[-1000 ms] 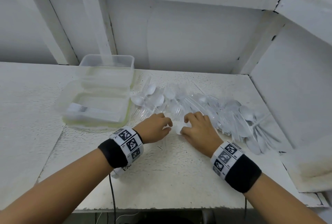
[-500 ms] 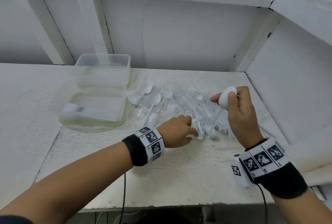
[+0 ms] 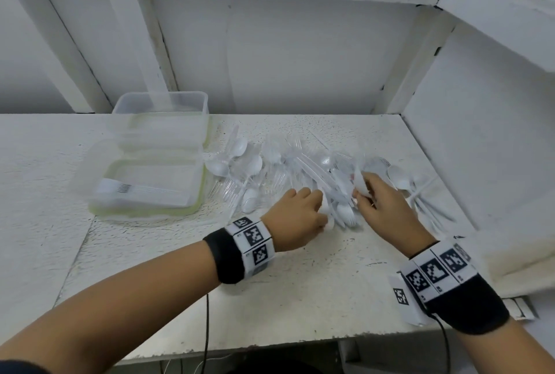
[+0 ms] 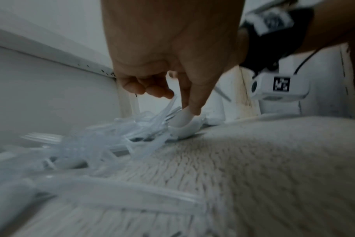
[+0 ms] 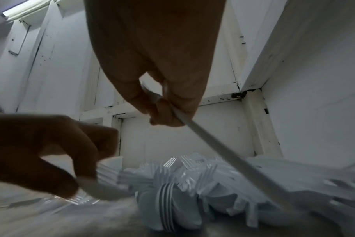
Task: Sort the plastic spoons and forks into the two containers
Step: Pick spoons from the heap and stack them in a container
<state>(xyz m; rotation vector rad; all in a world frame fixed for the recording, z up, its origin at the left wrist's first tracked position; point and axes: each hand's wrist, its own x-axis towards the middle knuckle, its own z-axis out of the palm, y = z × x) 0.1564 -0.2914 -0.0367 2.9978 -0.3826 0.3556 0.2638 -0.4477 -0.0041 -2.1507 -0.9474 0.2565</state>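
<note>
A pile of clear and white plastic spoons and forks [image 3: 300, 169] stretches across the middle and right of the table. At its near edge my left hand [image 3: 322, 208] pinches a white spoon [image 5: 103, 190] that lies low on the table, its bowl under my fingertips [image 4: 195, 109]. My right hand [image 3: 359, 193] grips another white spoon [image 3: 360, 184] just above the pile, its handle [image 5: 223, 152] slanting down into the cutlery. At the left, the near clear container [image 3: 144, 213] holds stacked forks [image 3: 132, 189]. The far clear container [image 3: 162, 103] behind it looks empty.
A white side wall [image 3: 480, 133] closes in the right of the table, with spoons lying against it. The back wall stands just behind the containers. Bare textured tabletop [image 3: 270, 283] lies between my arms and its front edge. A black cable [image 3: 207, 328] hangs over the edge.
My right hand, which had lifted a white spoon high, has come back down to the pile with it. My left hand has moved right to the pile's near edge and taken a spoon.
</note>
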